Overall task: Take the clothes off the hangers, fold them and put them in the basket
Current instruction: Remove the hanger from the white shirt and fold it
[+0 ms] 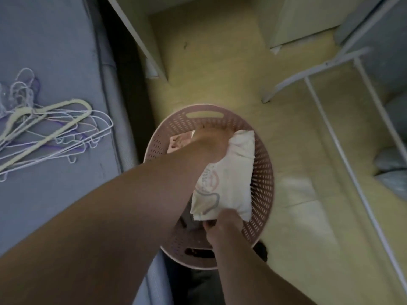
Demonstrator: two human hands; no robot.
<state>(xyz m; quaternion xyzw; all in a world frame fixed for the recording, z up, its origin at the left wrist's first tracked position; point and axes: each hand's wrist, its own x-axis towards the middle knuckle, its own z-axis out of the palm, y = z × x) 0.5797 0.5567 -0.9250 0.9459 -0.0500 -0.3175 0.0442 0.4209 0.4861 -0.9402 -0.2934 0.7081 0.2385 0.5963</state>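
A round pink basket (262,190) with slotted walls stands on the floor below me. Over its mouth I hold a folded white shirt (226,179) with a printed design. My left hand (211,139) grips the shirt's far end, near the basket's back rim. My right hand (222,225) grips the near end. A pink folded garment (178,143) lies inside the basket, partly hidden by my left arm. Several empty hangers (50,133), white, cream and purple, lie in a heap on the bed at the left.
A grey-blue bed (55,51) fills the left side, with a dark gap beside it. A white clothes rack frame (343,133) stands on the right over the yellowish floor (220,62). Pale furniture panels rise at the back. A dark object (262,249) sits by the basket's near rim.
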